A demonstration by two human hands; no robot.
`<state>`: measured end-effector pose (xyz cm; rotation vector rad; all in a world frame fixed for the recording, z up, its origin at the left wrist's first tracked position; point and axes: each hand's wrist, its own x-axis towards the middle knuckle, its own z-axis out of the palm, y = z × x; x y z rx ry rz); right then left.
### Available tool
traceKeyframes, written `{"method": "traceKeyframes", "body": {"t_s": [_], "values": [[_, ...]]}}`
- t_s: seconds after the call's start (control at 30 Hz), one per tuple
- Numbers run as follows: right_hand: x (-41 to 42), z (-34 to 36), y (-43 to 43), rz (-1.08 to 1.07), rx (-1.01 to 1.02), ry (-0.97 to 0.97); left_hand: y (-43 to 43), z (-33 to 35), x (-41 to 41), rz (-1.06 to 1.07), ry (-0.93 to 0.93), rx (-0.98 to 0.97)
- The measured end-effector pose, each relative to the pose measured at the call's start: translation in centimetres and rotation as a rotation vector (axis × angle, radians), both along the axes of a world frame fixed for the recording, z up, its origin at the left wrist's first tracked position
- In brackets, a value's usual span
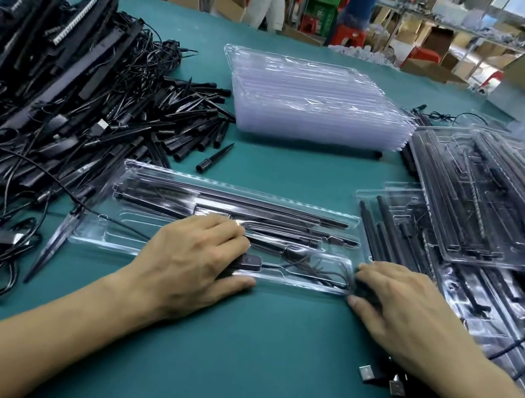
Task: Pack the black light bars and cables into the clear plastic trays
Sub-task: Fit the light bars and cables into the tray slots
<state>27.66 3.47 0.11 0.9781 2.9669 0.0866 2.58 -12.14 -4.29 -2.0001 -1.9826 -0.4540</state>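
Note:
A clear plastic tray [288, 201] lies across the green table in front of me, with black light bars [253, 203] in its far slots and a thin black cable [308, 269] in its near compartment. My left hand [195, 260] lies on the tray's near middle, fingers curled over a small black controller [251, 261], thumb along the near rim. My right hand [403, 302] is at the tray's right end, fingers curled round a dark cable bundle [364, 289] at the corner.
A big heap of black light bars and cables [38, 98] fills the left, with loose black spikes [198, 118] beside it. A stack of clear trays [319, 100] stands behind. Packed trays [488, 209] pile up on the right. People and cardboard boxes stand beyond the table.

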Motion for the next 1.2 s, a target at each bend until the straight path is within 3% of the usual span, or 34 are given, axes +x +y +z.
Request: {"method": "traceKeyframes", "body": {"t_s": [0.3,0.5,0.63,0.7,0.93,1.2], "values": [[0.6,-0.7,-1.0,-0.039,-0.029,0.084,-0.3,-0.3,0.3,0.034,-0.046,-0.007],[-0.6,1.6,-1.1,0.001,-0.006,-0.127,-0.1,-0.3,0.2,0.019,-0.029,0.001],[-5.9,2.7,-4.5,0.188,-0.057,0.096,-0.1,-0.5,0.1,0.009,-0.048,0.005],[-8.9,1.8,-5.5,0.264,-0.094,0.043,-0.2,-0.5,0.2,0.008,-0.082,0.025],[-10.2,-0.7,-4.9,0.222,-0.137,0.137,-0.5,-0.3,0.3,-0.008,-0.124,0.059],[-10.2,-0.3,-4.4,0.25,-0.074,0.08,-0.5,-0.3,0.5,0.138,0.083,0.127]]}}
